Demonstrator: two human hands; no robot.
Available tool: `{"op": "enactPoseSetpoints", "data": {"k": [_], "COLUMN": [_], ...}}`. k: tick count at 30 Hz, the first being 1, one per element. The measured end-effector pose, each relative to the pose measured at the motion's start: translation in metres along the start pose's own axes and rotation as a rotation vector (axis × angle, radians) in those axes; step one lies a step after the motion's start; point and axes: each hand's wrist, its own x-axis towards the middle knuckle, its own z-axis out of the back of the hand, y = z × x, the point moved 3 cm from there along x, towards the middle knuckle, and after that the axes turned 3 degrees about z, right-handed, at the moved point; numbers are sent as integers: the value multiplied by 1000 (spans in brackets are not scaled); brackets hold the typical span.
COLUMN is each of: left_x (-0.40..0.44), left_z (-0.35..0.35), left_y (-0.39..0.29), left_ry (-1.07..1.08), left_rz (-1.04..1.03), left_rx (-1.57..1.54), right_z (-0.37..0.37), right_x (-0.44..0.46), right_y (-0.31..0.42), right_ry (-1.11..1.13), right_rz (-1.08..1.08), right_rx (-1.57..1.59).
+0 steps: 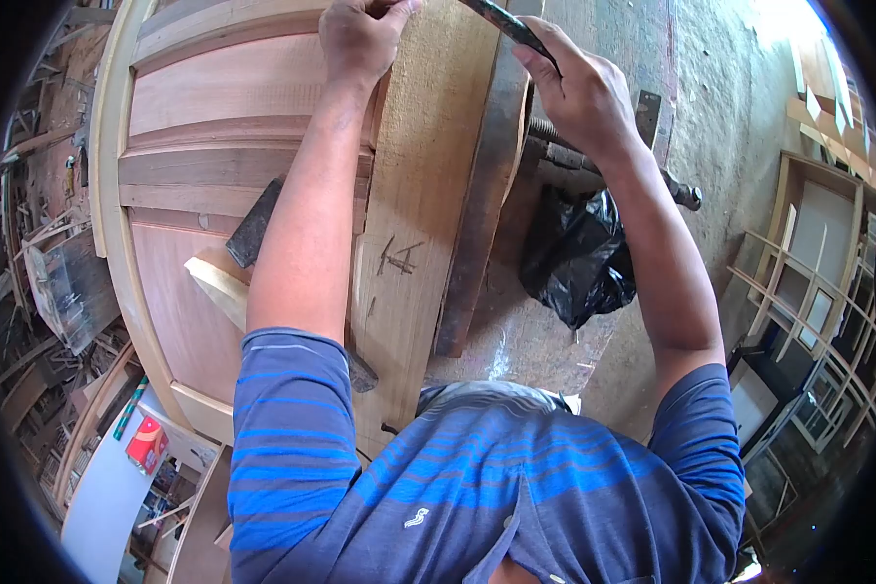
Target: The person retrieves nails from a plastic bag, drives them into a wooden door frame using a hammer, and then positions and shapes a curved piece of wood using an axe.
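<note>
My left hand (360,44) is at the top edge of the view, over the pale wooden board (423,146). Its thumb and fingers are pinched together; what is between them, if anything, is too small to make out. My right hand (584,92) is closed around a dark, slim bar (504,23) that slants up to the left, its far end cut off by the frame. Several loose nails (399,256) lie on the board between my arms. Below my left forearm, a dark block-like head (255,224) and a pale wooden piece (216,290) rest on the panelled door (180,268).
A dark-faced beam (482,214) runs along the board's right side. Right of it are a metal screw clamp (686,195) and a black plastic bag (579,258). Wooden frames (813,234) stand far right; scrap wood (39,224) lies at left. A dark tool end (362,375) shows near my left sleeve.
</note>
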Motion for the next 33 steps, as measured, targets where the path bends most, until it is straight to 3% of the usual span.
{"op": "enactPoseSetpoints", "data": {"k": [5, 7, 9, 14, 16, 17, 18, 23, 29, 33], "left_x": [-1, -1, -1, 1, 1, 3, 3, 1, 12, 14], "left_z": [0, 2, 0, 0, 1, 1, 2, 7, 8, 9], "left_y": [2, 1, 1, 7, 3, 6, 7, 6, 28, 28], "left_ry": [-20, -47, -18, -42, -116, -49, 14, 18, 79, -121], "left_rz": [-15, -97, -13, -54, -202, -100, 3, -140, -234, -277], "left_rx": [-20, 73, -5, 22, 79, 60, 47, 68, -54, -25], "right_z": [5, 1, 2, 18, 7, 1, -3, 6, -2, -12], "right_x": [-1, -2, 6, 6, 2, 0, 2, -8, -14, -15], "right_y": [7, -2, -4, 19, 3, -5, -7, -7, -14, -23], "right_ry": [-165, -81, 21, -176, -36, 29, 24, -23, -4, -50], "right_rz": [31, 22, -5, 6, 38, 57, 48, -180, -227, -174], "right_rx": [161, 36, -72, 162, 6, -75, -78, 67, 73, 67]}}
